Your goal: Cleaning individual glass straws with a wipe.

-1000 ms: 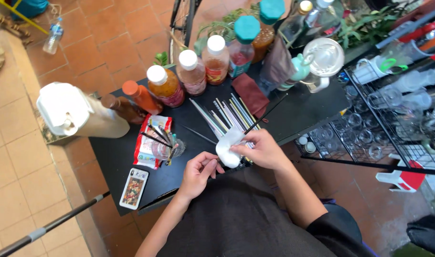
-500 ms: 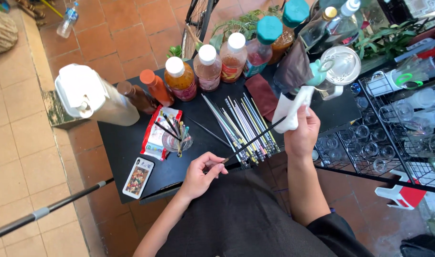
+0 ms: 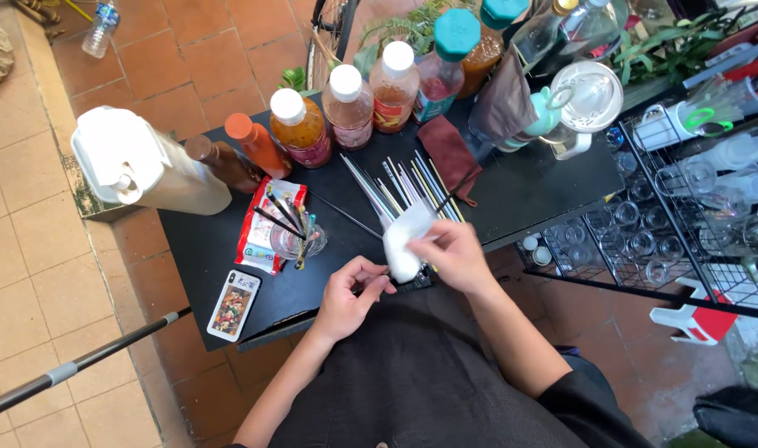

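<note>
Cloth: white cloth (image 3: 405, 241) bunched in my right hand (image 3: 452, 255), over the near edge of the black table (image 3: 545, 187); I cannot tell for sure whether a straw runs inside it.
Right hand: fingers closed on the cloth, gripping it from the right.
Left hand: my left hand (image 3: 350, 299) sits just left of the cloth, fingers curled and pinched toward its lower end; what they pinch is too small to tell.
Head view, risk one: I judge the row of thin straws (image 3: 404, 184) just beyond the cloth could scatter or roll if my right hand sweeps forward.
Risk two: the small glass holding straws (image 3: 296, 241), just beyond my left hand, looks easy to tip with a sideways nudge.
Risk three: both hands work at the table edge, so a dropped piece would likely land on my dark apron or the tiled floor.
Around: a phone (image 3: 233, 305) lies left of my left hand; a red-and-white packet (image 3: 258, 236) sits touching the glass.
Farther out: capped sauce bottles (image 3: 346, 104) stand well beyond the straws; a white jug (image 3: 138, 166) lies far left.
In the way: a wire rack of glasses (image 3: 644, 232) crowds the space right of my right arm.
</note>
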